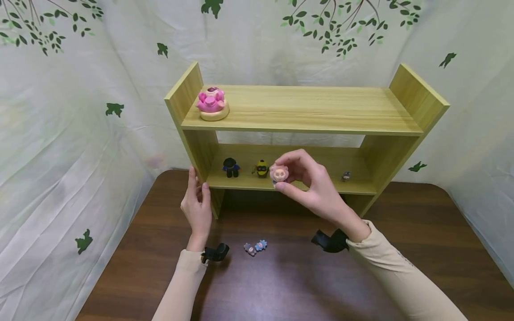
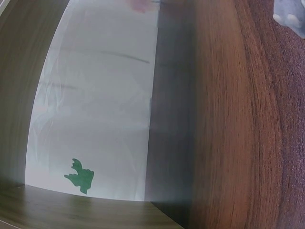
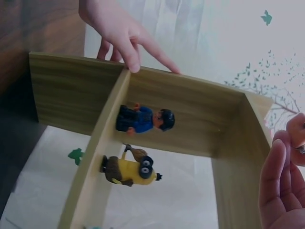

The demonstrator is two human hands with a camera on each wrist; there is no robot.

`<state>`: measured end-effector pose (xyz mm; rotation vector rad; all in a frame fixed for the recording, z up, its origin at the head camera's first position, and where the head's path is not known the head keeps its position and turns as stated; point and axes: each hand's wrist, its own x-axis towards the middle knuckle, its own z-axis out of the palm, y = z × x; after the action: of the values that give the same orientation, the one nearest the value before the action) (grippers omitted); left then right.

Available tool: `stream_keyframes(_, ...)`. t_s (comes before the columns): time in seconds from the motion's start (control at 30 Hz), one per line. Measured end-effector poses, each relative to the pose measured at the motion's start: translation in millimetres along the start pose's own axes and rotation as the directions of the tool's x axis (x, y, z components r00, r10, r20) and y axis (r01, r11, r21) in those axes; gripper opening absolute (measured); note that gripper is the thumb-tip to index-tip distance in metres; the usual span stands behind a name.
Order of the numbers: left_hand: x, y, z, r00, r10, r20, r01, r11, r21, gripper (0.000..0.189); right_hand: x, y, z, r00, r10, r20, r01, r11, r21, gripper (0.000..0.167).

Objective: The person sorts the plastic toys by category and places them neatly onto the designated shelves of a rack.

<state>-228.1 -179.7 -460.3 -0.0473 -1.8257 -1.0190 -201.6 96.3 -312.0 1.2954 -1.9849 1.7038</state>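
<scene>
My right hand (image 1: 315, 185) pinches a small pink pig-faced figurine (image 1: 279, 174) between thumb and fingertips, in front of the middle level of a wooden shelf (image 1: 305, 109). At the right edge of the right wrist view, only part of that figurine (image 3: 296, 138) shows. My left hand (image 1: 197, 207) rests against the shelf's left side panel, fingers fairly straight and thumb at the front edge. On the middle level stand a black-haired figure in blue (image 1: 230, 167) and a yellow minion figure (image 1: 262, 169), just left of the held figurine. A tiny grey figure (image 1: 346, 176) stands farther right.
A pink bear figure on a cream base (image 1: 213, 104) sits at the top level's left end. Two small figures, one grey (image 1: 250, 249) and one blue (image 1: 261, 245), lie on the brown table (image 1: 277, 290) before the shelf. Behind hangs a leaf-patterned white cloth (image 1: 257, 49).
</scene>
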Motion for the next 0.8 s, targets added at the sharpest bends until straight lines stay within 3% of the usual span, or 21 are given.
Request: stream_keyframes(0.8, -0.1, -0.2, 1.1, 1.000, 0.016, -0.010, -0.016, 1.000, 0.004, 0.055, 28.5, -3.1, -4.4, 0.997, -0.071, -0.041, 0.069, 0.997, -0.045, 0.039)
